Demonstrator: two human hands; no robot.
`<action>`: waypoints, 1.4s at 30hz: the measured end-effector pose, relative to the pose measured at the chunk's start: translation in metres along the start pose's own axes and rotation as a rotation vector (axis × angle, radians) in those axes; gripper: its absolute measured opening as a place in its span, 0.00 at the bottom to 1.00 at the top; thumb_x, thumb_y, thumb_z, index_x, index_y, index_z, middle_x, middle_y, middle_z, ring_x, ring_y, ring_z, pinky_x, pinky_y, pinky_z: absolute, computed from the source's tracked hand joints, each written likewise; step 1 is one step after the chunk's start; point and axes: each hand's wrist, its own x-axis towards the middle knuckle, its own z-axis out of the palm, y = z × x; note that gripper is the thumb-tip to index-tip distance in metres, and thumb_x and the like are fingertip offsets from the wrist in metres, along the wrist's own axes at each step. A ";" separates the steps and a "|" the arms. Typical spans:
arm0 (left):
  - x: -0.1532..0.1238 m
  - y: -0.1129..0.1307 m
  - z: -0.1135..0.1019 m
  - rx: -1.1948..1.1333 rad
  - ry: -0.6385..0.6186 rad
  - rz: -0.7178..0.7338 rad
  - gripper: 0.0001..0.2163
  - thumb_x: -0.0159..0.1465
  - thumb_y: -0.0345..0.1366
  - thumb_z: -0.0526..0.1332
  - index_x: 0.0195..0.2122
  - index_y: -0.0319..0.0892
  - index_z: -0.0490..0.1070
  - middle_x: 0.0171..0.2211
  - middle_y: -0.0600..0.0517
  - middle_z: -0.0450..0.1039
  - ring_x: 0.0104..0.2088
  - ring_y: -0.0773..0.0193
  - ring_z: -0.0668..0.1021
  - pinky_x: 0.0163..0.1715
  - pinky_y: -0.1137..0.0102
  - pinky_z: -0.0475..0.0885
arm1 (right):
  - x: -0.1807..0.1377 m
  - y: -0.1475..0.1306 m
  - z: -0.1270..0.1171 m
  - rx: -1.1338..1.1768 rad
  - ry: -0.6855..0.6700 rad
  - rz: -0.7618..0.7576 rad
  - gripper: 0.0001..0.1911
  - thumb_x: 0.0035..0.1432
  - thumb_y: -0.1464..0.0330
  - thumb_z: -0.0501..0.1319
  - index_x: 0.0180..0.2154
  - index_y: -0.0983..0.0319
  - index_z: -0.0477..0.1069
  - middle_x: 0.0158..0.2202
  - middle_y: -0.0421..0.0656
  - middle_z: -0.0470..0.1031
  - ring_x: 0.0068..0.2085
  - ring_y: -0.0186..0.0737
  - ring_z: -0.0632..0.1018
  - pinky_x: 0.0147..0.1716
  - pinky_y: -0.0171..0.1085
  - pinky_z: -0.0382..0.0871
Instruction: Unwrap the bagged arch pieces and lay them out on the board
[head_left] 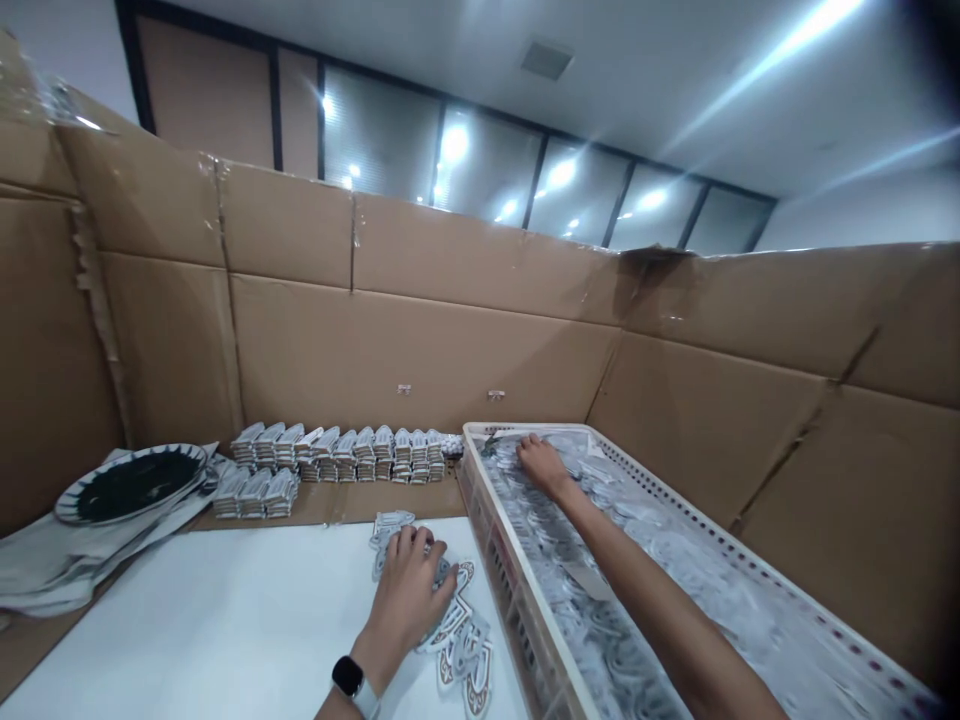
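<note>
My left hand (411, 588) rests over a loose pile of flat cut-out patches (454, 625) on the white tabletop. Its fingers are bent but apart, with the thumb out to the side. The patches have pale edges and brown patterned trim, and some lie hidden beneath the palm. My right hand (541, 463) reaches to the far end of a white plastic crate (495, 545) filled with many grey-white pieces (622, 560). Its fingers are curled down among them; what they pinch cannot be made out.
Neat stacks of patches (382, 455) line the back, with shorter stacks (255, 493) at the left. A dark green oval with a striped rim (139, 483) lies on pale cloth (67, 560). Cardboard walls (420, 340) enclose the table. A watch (347, 677) is on my left wrist.
</note>
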 end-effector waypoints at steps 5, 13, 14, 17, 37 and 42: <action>0.002 0.003 -0.002 -0.071 0.063 0.000 0.13 0.75 0.41 0.56 0.50 0.43 0.78 0.51 0.42 0.75 0.56 0.43 0.71 0.59 0.48 0.64 | -0.010 0.012 -0.016 0.029 0.064 0.012 0.17 0.70 0.78 0.53 0.51 0.71 0.79 0.54 0.63 0.78 0.58 0.55 0.74 0.53 0.43 0.67; 0.026 0.053 -0.047 -0.908 0.206 -0.227 0.12 0.71 0.45 0.63 0.51 0.48 0.80 0.52 0.45 0.80 0.57 0.48 0.76 0.61 0.54 0.66 | -0.089 -0.022 -0.091 0.234 0.320 -0.081 0.07 0.70 0.66 0.60 0.43 0.60 0.76 0.44 0.46 0.82 0.47 0.46 0.78 0.44 0.38 0.64; 0.029 0.061 -0.053 -1.105 0.186 -0.291 0.15 0.70 0.47 0.66 0.54 0.48 0.79 0.55 0.45 0.80 0.57 0.50 0.77 0.61 0.57 0.68 | -0.103 -0.033 -0.099 0.283 0.375 -0.098 0.06 0.69 0.66 0.60 0.41 0.60 0.75 0.41 0.45 0.81 0.44 0.45 0.78 0.41 0.38 0.63; 0.032 0.083 -0.065 -1.597 0.089 -0.415 0.24 0.67 0.50 0.70 0.60 0.45 0.74 0.60 0.41 0.77 0.58 0.51 0.80 0.55 0.61 0.75 | -0.140 -0.065 -0.114 0.352 0.473 -0.160 0.05 0.67 0.65 0.61 0.39 0.59 0.74 0.37 0.44 0.80 0.40 0.44 0.77 0.37 0.38 0.62; 0.025 0.094 -0.086 -1.730 0.064 -0.426 0.41 0.57 0.38 0.77 0.69 0.42 0.60 0.50 0.40 0.83 0.47 0.52 0.85 0.43 0.66 0.80 | -0.177 -0.094 -0.112 0.817 0.651 -0.199 0.04 0.70 0.67 0.62 0.42 0.59 0.75 0.36 0.42 0.74 0.33 0.38 0.76 0.34 0.38 0.71; 0.026 0.090 -0.078 -1.768 0.143 -0.514 0.26 0.65 0.41 0.71 0.63 0.44 0.70 0.56 0.42 0.80 0.47 0.54 0.86 0.40 0.68 0.82 | -0.178 -0.093 -0.112 0.780 0.675 -0.209 0.05 0.70 0.66 0.62 0.43 0.59 0.76 0.35 0.42 0.74 0.34 0.39 0.76 0.35 0.39 0.70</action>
